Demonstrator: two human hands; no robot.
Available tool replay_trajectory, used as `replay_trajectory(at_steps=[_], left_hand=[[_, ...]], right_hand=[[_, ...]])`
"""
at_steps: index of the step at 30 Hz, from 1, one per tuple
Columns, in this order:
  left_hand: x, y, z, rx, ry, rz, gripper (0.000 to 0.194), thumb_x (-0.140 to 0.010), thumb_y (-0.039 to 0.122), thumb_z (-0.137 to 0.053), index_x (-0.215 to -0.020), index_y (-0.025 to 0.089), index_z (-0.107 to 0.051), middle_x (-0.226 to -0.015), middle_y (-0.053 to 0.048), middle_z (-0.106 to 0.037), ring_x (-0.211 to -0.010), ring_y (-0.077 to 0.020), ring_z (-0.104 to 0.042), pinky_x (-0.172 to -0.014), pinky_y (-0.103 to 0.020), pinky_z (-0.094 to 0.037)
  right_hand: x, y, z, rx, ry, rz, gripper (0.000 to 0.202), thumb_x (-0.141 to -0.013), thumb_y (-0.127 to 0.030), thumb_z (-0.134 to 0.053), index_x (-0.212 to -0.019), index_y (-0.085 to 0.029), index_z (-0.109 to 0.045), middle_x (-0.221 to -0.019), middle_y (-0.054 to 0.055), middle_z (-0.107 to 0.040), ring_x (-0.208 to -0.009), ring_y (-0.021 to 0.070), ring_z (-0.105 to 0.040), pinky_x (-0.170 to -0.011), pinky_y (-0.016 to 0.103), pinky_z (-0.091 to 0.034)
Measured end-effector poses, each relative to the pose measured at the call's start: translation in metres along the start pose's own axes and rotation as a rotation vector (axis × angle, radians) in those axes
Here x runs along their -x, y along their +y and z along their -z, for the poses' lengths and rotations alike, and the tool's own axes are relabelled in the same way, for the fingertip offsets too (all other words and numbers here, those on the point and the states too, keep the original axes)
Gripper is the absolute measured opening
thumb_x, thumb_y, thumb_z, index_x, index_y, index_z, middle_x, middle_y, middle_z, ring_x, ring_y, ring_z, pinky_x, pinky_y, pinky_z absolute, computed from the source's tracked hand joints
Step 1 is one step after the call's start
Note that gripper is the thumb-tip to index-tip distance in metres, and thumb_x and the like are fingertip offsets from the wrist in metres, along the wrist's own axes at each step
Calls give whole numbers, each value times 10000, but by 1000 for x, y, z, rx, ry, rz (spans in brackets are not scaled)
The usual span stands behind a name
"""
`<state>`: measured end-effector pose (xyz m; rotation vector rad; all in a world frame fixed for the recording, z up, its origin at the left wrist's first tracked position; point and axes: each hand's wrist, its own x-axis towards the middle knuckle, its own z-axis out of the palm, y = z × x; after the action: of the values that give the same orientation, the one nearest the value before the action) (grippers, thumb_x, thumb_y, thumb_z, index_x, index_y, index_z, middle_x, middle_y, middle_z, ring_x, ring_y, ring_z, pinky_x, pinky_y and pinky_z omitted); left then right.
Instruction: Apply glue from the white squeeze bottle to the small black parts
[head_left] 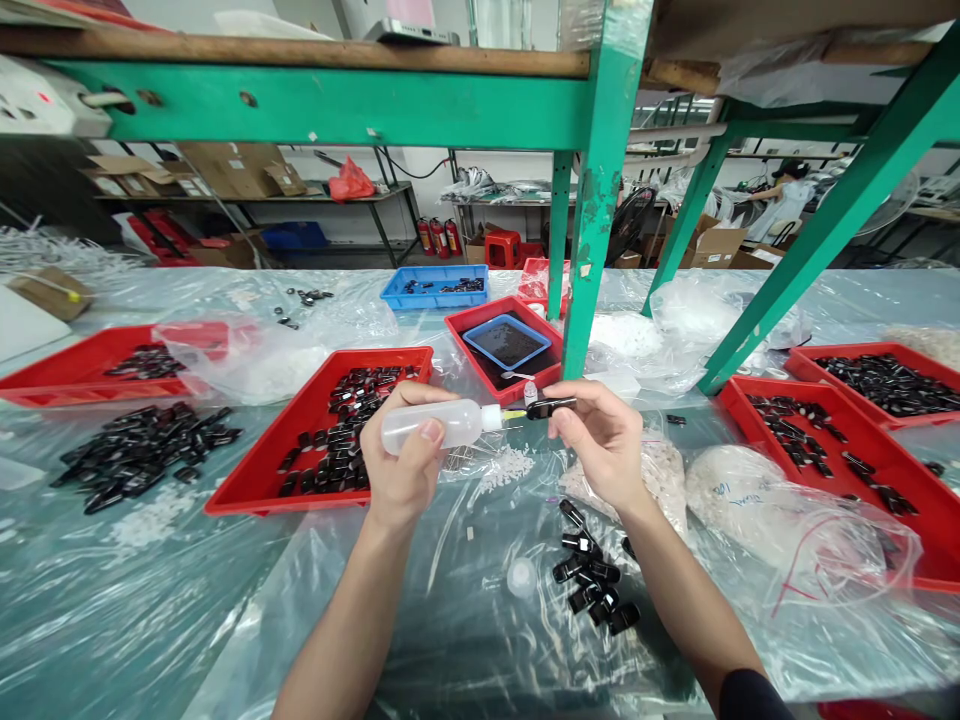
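My left hand (pixel 406 455) is wrapped round a translucent squeeze bottle (pixel 442 425) with a white cap and a thin needle tip. The bottle lies sideways, its tip pointing right toward a small glossy black part (pixel 549 408). Thumb and fingers of my right hand (pixel 604 440) pinch that part by its right end. The tip is at the part's left end; whether they touch I cannot tell. Below my right hand lies a loose pile of black parts (pixel 596 570). A small round translucent cap (pixel 521 577) sits left of this pile.
A red tray (pixel 247 490) of black parts stands left; another red tray (pixel 926 500) is at right. Bags of small pale pieces (pixel 739 490) lie beside my right forearm. A green post (pixel 592 220) rises behind my hands. Black parts (pixel 139 450) are heaped far left.
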<state>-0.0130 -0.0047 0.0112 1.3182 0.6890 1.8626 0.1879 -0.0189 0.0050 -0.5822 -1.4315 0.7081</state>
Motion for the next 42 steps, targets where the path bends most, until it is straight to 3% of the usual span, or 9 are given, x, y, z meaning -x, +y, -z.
replay_trajectory(at_steps=[4,20,28,42], left_hand=[[0,0,0,16,-6,-21,352,-683,477,-868,-801,163,-762,-627,-13,-652,-401,-59,-443,-362,-178,-347],[0,0,5,-97,21,-21,405,-653,548,-863,-785,181,-754,-680,-28,-666,-503,-119,-557,-427,-216,-424],[-2,2,4,-83,20,-34,414,-636,558,-865,-761,181,-750,-619,-7,-615,-442,-92,-469,-381,-205,-337],[-1,-2,11,-100,18,-43,380,-645,523,-865,-775,181,-760,-673,-35,-686,-524,-129,-570,-443,-220,-404]], right_hand=[[-1,-1,0,-20,-7,17,137,-994,-306,-692,-1101,-249,-756,-914,21,-700,-614,109,-575,-587,282,-506],[-1,-4,-1,-23,-7,14,127,-976,-263,-696,-1082,-240,-763,-936,23,-722,-622,106,-582,-580,266,-495],[0,-4,-2,-24,-19,25,129,-984,-282,-696,-1091,-251,-760,-929,20,-716,-636,109,-580,-593,272,-495],[1,-1,-1,14,-32,17,140,-983,-318,-707,-1093,-254,-766,-961,31,-737,-661,122,-599,-616,287,-510]])
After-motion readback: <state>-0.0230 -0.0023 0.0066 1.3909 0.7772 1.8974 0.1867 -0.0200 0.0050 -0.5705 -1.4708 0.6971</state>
